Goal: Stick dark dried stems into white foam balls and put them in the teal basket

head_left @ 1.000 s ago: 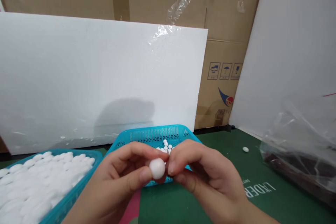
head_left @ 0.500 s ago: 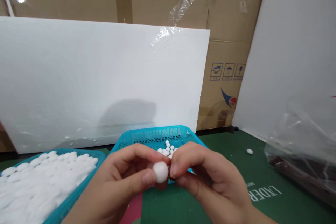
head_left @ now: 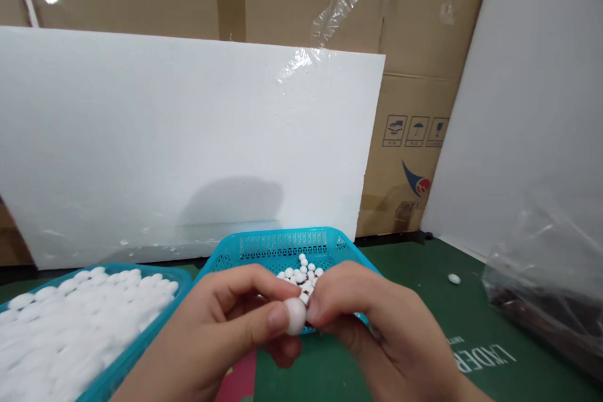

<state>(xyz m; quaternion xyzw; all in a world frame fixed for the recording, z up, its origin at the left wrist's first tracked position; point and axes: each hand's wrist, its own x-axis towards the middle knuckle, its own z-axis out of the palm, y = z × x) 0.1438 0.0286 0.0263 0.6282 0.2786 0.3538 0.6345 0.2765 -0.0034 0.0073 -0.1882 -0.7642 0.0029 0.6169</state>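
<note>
My left hand (head_left: 221,320) pinches a white foam ball (head_left: 296,316) between thumb and fingers. Against the ball's right side my right hand (head_left: 381,320) is closed in a pinch; whatever lies between its fingertips is hidden. Behind both hands stands a turquoise plastic basket (head_left: 282,237), its front mostly covered by them. Inside it are several small white balls (head_left: 299,276) with bits of dark brown among them. To the left, a second turquoise basket (head_left: 134,347) is heaped with white foam balls (head_left: 80,333).
One stray white ball (head_left: 454,278) lies on the green surface (head_left: 424,264) at right. A clear plastic bag (head_left: 541,289) with dark brown contents sits at the right edge. Behind stand a white foam board (head_left: 141,138) and cardboard boxes (head_left: 301,0).
The ball and my left fingertips have shifted slightly right, and the ball has come closer to my right fingertips. The whole view has moved a little.
</note>
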